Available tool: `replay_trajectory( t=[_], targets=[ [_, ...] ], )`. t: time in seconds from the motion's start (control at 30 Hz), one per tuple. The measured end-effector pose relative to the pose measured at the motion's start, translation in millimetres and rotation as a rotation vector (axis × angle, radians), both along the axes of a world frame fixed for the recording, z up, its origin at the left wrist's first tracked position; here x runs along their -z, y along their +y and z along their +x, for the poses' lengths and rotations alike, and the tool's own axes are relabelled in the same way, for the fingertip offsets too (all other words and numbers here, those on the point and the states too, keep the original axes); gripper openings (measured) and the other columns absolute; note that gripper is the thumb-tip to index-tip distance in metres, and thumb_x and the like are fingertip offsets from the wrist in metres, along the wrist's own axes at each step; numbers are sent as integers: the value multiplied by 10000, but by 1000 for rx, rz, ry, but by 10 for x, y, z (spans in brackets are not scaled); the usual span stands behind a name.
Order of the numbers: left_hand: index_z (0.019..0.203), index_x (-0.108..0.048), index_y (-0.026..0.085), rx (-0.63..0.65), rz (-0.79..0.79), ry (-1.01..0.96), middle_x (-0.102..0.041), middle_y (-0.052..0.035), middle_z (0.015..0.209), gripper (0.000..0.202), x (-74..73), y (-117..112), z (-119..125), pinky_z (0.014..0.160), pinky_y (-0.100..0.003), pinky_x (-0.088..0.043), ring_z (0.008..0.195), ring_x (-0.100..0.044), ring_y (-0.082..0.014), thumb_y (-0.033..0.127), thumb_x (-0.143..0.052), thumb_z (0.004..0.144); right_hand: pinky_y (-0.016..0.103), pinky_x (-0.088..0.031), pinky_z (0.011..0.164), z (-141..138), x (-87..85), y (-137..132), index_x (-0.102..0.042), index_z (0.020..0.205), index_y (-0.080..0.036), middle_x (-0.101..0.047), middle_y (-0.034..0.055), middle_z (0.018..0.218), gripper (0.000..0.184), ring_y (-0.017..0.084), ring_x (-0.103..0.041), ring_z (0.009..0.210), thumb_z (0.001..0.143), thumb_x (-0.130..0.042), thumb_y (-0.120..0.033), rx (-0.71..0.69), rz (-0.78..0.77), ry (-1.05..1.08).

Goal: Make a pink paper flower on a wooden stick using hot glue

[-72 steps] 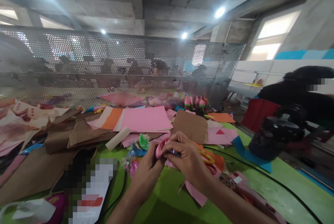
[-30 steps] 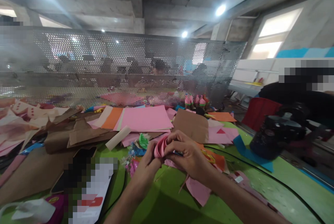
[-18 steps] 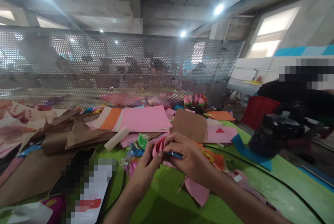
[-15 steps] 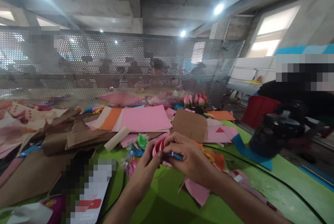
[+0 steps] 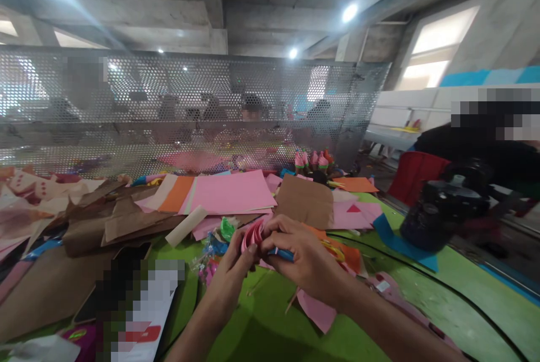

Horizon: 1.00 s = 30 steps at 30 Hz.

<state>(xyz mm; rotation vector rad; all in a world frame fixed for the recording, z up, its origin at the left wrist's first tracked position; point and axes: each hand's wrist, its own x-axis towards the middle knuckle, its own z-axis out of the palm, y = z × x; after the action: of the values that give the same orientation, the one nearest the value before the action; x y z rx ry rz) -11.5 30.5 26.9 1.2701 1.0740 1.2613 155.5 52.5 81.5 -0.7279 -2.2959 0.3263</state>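
Over the green table (image 5: 270,334) my left hand (image 5: 230,275) and my right hand (image 5: 306,258) meet around a rolled pink paper piece (image 5: 252,233). Left thumb and fingers pinch its lower edge. The right hand's fingers curl over its right side and also grip a thin blue stick (image 5: 279,253), perhaps a pen. Both hands are closed. Under the right hand lie orange paper (image 5: 350,258) and a pink paper scrap (image 5: 316,311).
Pink and orange sheets (image 5: 230,193), brown card (image 5: 306,201) and brown scraps (image 5: 122,224) cover the far table. A perforated metal screen (image 5: 189,108) stands behind, with people beyond it. A black cable (image 5: 422,283) crosses the right side. Another person in black (image 5: 476,148) sits at right.
The pink roll has shifted slightly left and down between my fingers, and the view has drifted a little. Both hands keep their hold.
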Motion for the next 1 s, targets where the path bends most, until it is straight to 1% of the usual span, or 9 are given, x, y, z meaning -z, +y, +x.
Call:
replay_trajectory(
  t=[0.13, 0.23, 0.3, 0.43, 0.53, 0.67, 0.83, 0.9, 1.0],
  targets=[
    [1279, -546, 251, -3, 12, -2, -605, -3, 845, 484, -20, -17, 2, 714, -246, -407, 761, -500, -171, 511, -527, 871, 324, -463, 816, -6, -14, -11, -716, 838, -200, -611, 45, 973, 110, 182, -589, 928, 831, -686, -95, 22, 22, -36],
    [1254, -581, 253, -16, 0, -3, -623, -14, 927, 476, -53, -36, 12, 778, -252, -426, 801, -518, -178, 514, -553, 857, 326, -433, 797, -14, -7, -14, -706, 820, -196, -614, 36, 944, 124, 181, -585, 909, 807, -708, -74, 53, 68, -94],
    [1246, -587, 242, -30, -13, -4, -628, -22, 931, 486, -62, -46, 18, 785, -259, -434, 796, -522, -183, 513, -577, 842, 328, -410, 787, -13, 3, -18, -703, 834, -200, -620, 30, 932, 148, 182, -586, 900, 795, -715, -58, 69, 101, -123],
    [1227, -583, 223, -52, -62, -13, -596, -1, 820, 487, -16, -39, 21, 728, -255, -403, 727, -491, -170, 515, -578, 837, 331, -385, 782, 5, 25, -23, -694, 845, -203, -625, 34, 938, 124, 188, -591, 911, 812, -712, -84, 74, 156, -140],
    [1229, -558, 221, -29, -66, -4, -584, 8, 810, 497, 51, -6, 13, 676, -253, -362, 713, -476, -162, 530, -561, 839, 326, -379, 780, 18, 35, -21, -685, 837, -202, -624, 32, 928, 90, 187, -591, 913, 834, -703, -114, 75, 172, -122],
    [1232, -517, 216, -4, -23, -1, -574, 14, 761, 522, 122, 47, 6, 625, -251, -343, 677, -473, -160, 554, -550, 835, 315, -380, 755, 27, 42, -15, -684, 813, -209, -622, 19, 893, 85, 172, -591, 860, 845, -699, -131, 94, 147, -116],
    [1216, -522, 212, -25, -8, 16, -592, 8, 757, 545, 158, 72, 5, 609, -254, -349, 680, -502, -169, 577, -568, 813, 279, -418, 726, 38, 66, -7, -702, 811, -207, -612, 18, 877, 58, 162, -581, 824, 838, -718, -158, 102, 57, -92],
    [1203, -538, 211, -31, -20, 9, -606, 1, 770, 548, 173, 72, 1, 612, -257, -355, 682, -512, -172, 580, -590, 800, 277, -421, 721, 41, 74, -9, -705, 810, -202, -612, 20, 873, 63, 162, -577, 821, 844, -709, -149, 102, 48, -103],
    [1231, -538, 213, -23, -28, -3, -618, -3, 774, 570, 195, 74, -9, 616, -262, -366, 681, -518, -178, 569, -612, 792, 286, -416, 721, 43, 85, -17, -713, 810, -191, -620, 22, 868, 81, 165, -576, 823, 842, -701, -118, 101, 58, -117]
  ],
)
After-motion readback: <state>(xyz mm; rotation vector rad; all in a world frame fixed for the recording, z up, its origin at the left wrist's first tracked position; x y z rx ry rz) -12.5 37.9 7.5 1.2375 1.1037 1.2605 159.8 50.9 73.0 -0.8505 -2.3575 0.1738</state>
